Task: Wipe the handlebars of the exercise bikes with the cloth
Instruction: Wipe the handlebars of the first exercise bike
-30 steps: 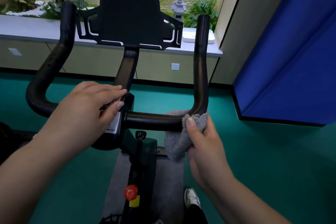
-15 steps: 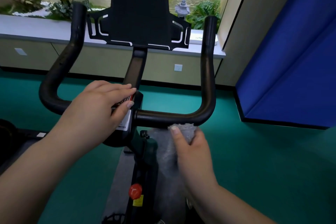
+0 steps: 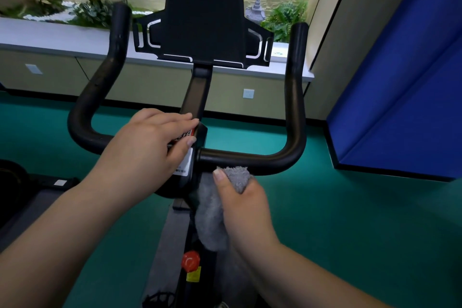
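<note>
A black exercise bike handlebar (image 3: 295,112) curves up on both sides of a central stem with a black tablet holder (image 3: 203,22). My right hand (image 3: 246,210) grips a grey cloth (image 3: 212,212) and holds its top against the underside of the right horizontal bar, close to the stem. The rest of the cloth hangs down below my hand. My left hand (image 3: 147,147) rests with straight fingers on the central clamp, covering a white and red label.
A red knob (image 3: 190,260) sits on the bike frame below. Green floor surrounds the bike. A blue padded panel (image 3: 405,82) stands at the right. A white ledge (image 3: 62,37) with plants runs along the back wall. Dark equipment shows at the left edge.
My right hand has slid the cloth leftward along the lower right bar, from the bend toward the stem. My left hand has stayed on the clamp.
</note>
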